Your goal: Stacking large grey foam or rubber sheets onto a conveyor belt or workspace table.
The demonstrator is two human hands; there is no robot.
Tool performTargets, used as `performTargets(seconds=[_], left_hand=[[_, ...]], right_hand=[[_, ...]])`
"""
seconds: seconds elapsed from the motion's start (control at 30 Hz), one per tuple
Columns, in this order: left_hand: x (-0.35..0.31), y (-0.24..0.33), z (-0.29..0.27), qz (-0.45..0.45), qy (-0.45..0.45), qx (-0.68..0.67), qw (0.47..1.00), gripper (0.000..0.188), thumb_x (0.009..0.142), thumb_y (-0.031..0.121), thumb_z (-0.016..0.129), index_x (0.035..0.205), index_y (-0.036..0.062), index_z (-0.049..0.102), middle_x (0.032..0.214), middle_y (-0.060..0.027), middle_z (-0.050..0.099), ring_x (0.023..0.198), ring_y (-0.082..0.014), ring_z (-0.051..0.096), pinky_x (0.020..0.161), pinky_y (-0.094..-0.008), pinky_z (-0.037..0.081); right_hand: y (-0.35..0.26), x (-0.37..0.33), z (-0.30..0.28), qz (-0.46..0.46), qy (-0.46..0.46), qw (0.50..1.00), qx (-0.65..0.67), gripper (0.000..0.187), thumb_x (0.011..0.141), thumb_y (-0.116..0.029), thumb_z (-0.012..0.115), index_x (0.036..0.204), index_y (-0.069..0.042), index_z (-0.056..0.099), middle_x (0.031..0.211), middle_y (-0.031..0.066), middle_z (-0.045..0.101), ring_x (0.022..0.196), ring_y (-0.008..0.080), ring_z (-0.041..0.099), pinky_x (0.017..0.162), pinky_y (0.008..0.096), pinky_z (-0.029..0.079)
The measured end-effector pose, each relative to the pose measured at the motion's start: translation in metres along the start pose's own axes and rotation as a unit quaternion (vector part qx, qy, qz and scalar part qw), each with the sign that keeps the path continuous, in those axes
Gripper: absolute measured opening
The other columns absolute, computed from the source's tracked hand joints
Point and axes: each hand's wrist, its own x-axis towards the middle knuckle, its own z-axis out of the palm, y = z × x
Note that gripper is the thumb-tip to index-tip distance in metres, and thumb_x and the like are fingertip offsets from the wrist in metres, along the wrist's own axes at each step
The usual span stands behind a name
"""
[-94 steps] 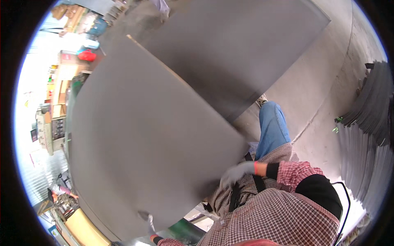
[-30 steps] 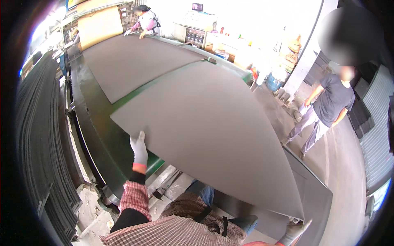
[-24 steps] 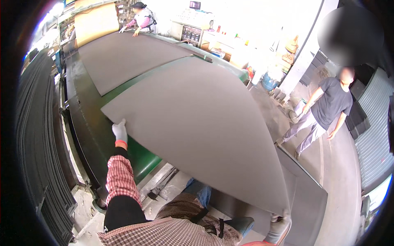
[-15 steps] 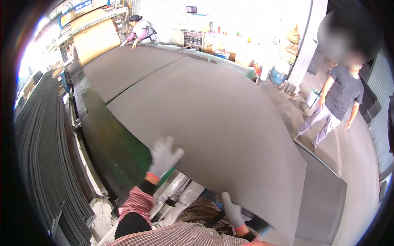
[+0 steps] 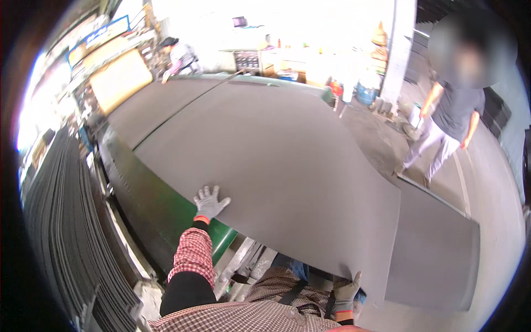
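Since the earlier frame, the green gap between your big grey sheet (image 5: 265,160) and the far grey sheet (image 5: 166,99) has shrunk to a thin dark line, and your left hand (image 5: 210,203) has gone from the sheet's edge to its top. That gloved hand is palm down, fingers spread. Your right hand (image 5: 345,293) is at the near edge, thumb up; I cannot tell whether it pinches. The big sheet lies partly over the green belt (image 5: 166,199), its near right end overhanging toward a lower grey sheet (image 5: 437,243).

It looks light for its size but bendy, so it probably sags if held at 1 point; take the edge with 2 hands well apart, sparing the corners, which may crease. Its smooth face may slide under gloves.

Farther out, dark stacked sheets (image 5: 61,232) stand left, and a co-worker (image 5: 181,58) leans beside the far sheet.
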Motion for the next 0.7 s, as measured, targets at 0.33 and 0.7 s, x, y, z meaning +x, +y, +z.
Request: performTargets(seconds=[0.33,0.7], left_hand=[[-0.022,0.179,-0.042,0.305,-0.045,-0.247,0.919,0.065,0.087,0.038,0.056,0.134,-0.0026,0.037,0.136,-0.0213,0.04,0.127,-0.0359,0.038,0.106,-0.0399,0.029],[0.076,0.102,0.006,0.13,-0.125,0.018,0.983,0.079,0.085,0.047,0.056,0.136,-0.0064,0.029,0.14,-0.0257,0.032,0.13,-0.0343,0.032,0.106,-0.0427,0.029]], right_hand=[[0.039,0.031,0.1,0.053,-0.221,0.879,-0.42,0.031,0.091,-0.024,0.058,0.11,0.001,0.059,0.103,0.001,0.06,0.087,0.0106,0.055,0.079,0.0249,0.047],[-0.107,0.05,-0.013,-0.087,-0.432,0.887,-0.14,0.03,0.092,-0.02,0.053,0.113,0.001,0.056,0.11,0.0163,0.061,0.102,0.0209,0.059,0.085,0.0301,0.048]])
